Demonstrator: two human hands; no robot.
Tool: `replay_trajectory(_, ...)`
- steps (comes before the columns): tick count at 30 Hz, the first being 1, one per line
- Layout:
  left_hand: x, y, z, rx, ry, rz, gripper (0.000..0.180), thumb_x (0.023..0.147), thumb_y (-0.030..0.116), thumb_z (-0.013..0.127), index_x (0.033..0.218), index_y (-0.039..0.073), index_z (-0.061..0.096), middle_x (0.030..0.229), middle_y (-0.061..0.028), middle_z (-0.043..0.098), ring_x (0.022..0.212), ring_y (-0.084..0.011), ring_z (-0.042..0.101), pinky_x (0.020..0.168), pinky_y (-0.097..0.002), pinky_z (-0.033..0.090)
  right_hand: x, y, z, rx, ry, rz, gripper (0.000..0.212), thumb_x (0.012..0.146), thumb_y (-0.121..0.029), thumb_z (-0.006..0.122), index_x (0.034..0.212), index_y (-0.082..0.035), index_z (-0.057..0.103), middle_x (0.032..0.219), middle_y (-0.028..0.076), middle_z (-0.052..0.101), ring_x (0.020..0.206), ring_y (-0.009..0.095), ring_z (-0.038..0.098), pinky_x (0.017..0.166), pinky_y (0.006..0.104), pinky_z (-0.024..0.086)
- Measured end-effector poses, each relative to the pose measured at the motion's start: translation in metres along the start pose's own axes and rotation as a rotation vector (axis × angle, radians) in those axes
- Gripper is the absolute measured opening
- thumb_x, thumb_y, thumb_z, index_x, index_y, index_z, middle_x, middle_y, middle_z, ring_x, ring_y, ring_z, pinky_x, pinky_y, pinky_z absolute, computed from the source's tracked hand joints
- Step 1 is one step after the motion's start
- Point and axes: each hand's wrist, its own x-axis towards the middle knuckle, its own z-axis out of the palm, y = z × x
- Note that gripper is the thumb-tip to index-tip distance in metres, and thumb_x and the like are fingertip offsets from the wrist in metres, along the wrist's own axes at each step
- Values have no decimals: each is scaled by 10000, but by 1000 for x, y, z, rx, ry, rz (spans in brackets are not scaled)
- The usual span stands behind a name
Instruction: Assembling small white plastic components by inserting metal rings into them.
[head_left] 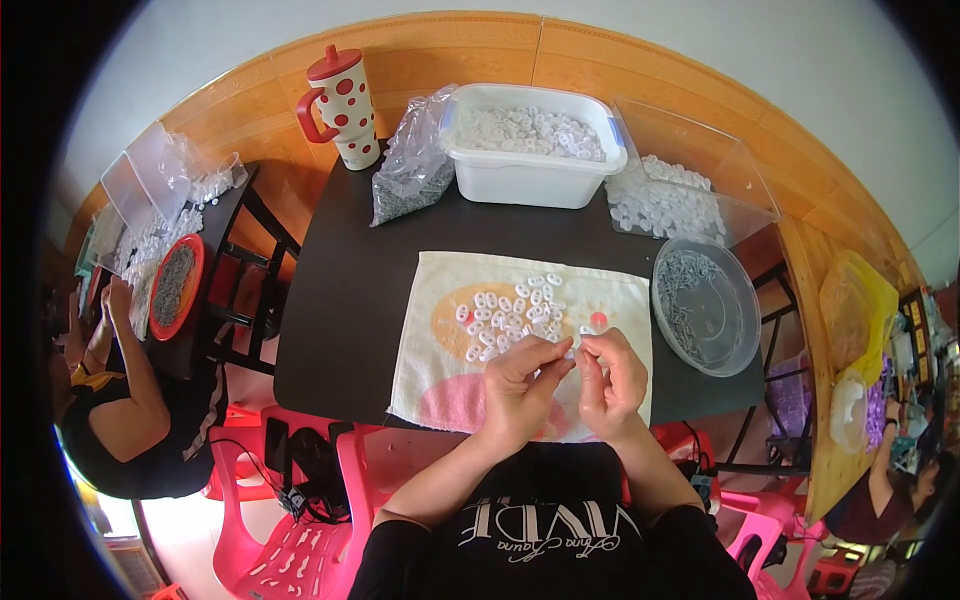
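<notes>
Over a cream towel (640, 300) with orange and pink patches, both hands meet, fingertips pinched close together. My left hand (520, 390) is closed on a small white plastic piece (571, 353), mostly covered by the fingers. Pressed up against it, my right hand (613, 383) is closed too; what lies in its pinch is too small to make out. Just beyond the hands, several white two-holed oval plastic pieces (505, 315) are scattered in a loose pile on the towel. A round clear tub (738, 335) of small grey metal parts stands right of the towel.
Along the table's back are a dotted tumbler (350, 115), a plastic bag of grey parts (405, 190), a white bin (520, 182) of white pieces and a clear box (740, 160) of white pieces. Pink chairs (250, 540) stand below. Other people work at tables left and right.
</notes>
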Motion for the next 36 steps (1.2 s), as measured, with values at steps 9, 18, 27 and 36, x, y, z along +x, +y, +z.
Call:
replay_trajectory(9, 0, -2, 0, -73, 16, -98, 283, 849, -138, 682, 1096, -7, 725, 897, -35, 653, 796, -67, 569, 687, -196, 458, -8, 11, -16, 238, -48, 291, 345, 940, 83, 552, 1281, 46, 517, 893, 89, 623, 782, 113, 569, 726, 254, 485)
replay_trajectory(18, 0, -1, -3, -22, -12, -53, 264, 844, -145, 678, 1068, -13, 729, 849, -24, 629, 758, -60, 552, 647, -199, 441, -3, 4, -8, 163, -62, 167, 328, 841, 123, 615, 1156, 36, 577, 865, 96, 621, 717, 162, 593, 644, 262, 482)
replay_trajectory(27, 1, -3, -4, 43, -16, -15, 264, 840, -153, 671, 1056, -14, 733, 850, -34, 649, 761, -68, 564, 644, -203, 448, -5, 5, -2, 156, -57, 149, 269, 853, 118, 608, 1108, 40, 584, 841, 111, 604, 687, 185, 577, 629, 279, 474)
replay_trajectory(36, 16, -7, -40, -305, 100, -198, 268, 840, -157, 667, 1056, -9, 725, 961, -63, 703, 883, -118, 658, 787, -248, 543, 2, 22, -48, 20, -331, 292, 146, 792, 82, 640, 921, 15, 639, 910, 119, 611, 789, 250, 620, 737, 322, 501)
